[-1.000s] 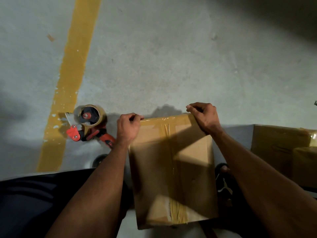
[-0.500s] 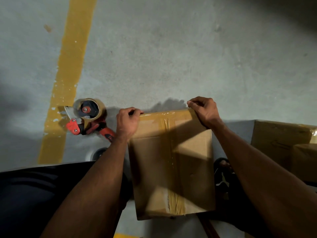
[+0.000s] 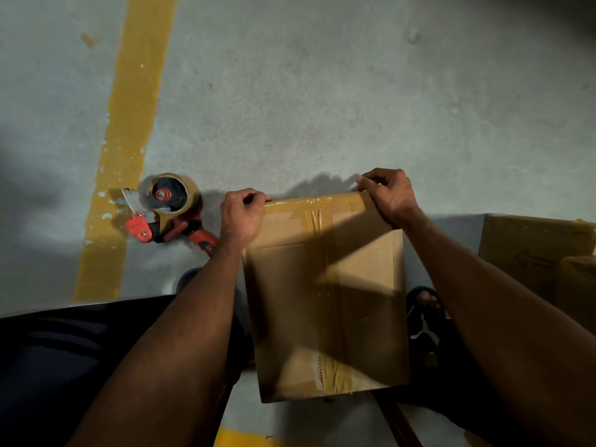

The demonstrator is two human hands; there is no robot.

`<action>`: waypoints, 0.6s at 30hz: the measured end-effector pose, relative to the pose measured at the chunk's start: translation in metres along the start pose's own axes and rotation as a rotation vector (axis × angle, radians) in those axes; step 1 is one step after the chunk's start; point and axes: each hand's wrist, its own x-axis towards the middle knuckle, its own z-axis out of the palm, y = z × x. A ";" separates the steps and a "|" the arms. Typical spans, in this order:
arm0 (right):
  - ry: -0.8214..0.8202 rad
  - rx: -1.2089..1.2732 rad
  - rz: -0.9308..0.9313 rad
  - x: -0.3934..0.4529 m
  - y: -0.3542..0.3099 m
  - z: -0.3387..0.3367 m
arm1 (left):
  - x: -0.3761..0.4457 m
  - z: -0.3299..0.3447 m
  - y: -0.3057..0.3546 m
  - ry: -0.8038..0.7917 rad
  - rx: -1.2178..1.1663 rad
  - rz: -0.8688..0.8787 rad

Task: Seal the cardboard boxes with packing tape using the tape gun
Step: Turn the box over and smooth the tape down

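bare grey concrete floor [image 3: 322,91] lies open beyond the brown taped cardboard box [image 3: 325,285]. a red tape gun [image 3: 167,214] blocks its left side, more brown boxes [image 3: 541,253] its right.

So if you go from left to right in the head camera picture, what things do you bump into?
Yellow floor line → tape gun → left hand → cardboard box → right hand → more boxes at the right edge.

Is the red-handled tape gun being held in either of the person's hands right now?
No: the red-handled tape gun lies on the concrete floor, while the left hand and right hand grip the brown cardboard box.
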 end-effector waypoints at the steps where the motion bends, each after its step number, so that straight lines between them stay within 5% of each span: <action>1: -0.006 0.003 0.007 0.000 0.001 0.000 | 0.000 0.000 -0.001 0.000 -0.005 -0.003; 8: 0.039 -0.030 -0.032 -0.002 0.002 0.001 | 0.000 0.000 -0.003 0.004 -0.003 0.066; 13: 0.514 -0.397 -0.156 -0.015 0.001 0.021 | -0.012 0.009 -0.003 0.275 0.336 0.245; 18: 0.351 -0.724 0.028 -0.064 -0.005 0.023 | -0.052 -0.004 0.003 0.230 0.637 0.345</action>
